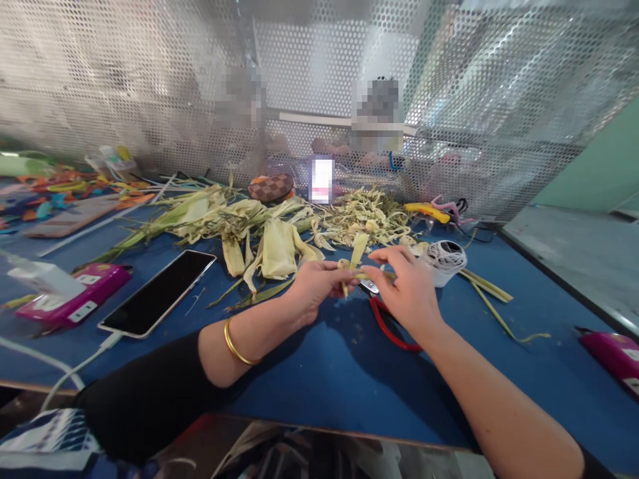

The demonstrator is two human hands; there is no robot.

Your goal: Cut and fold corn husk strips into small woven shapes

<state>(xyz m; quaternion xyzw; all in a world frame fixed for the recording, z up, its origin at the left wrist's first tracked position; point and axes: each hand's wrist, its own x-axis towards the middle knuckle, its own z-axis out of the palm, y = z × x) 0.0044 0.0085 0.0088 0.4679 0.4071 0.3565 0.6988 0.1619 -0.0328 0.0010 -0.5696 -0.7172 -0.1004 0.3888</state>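
My left hand [315, 287] pinches a small piece of folded corn husk [358, 250] between thumb and fingers, above the middle of the blue table. From the other side my right hand [407, 287] closes thumb and finger on a strip of the same husk, its other fingers raised. Red-handled scissors [392, 332] lie under and beside my right hand, partly covered by it. Just behind that hand stands a white cup [443, 265] with white string in it. Broad dried corn husks [278, 249] are heaped beyond my left hand, next to a pile of shredded husk pieces [372, 214].
On the left, a black phone [158, 293] with a cable lies near a purple power strip [82, 293]. Another power strip [612, 356] sits far right. A checkered pouch [271, 187] and a lit screen [322, 178] stand before a perforated metal partition [309, 60]; people show behind it.
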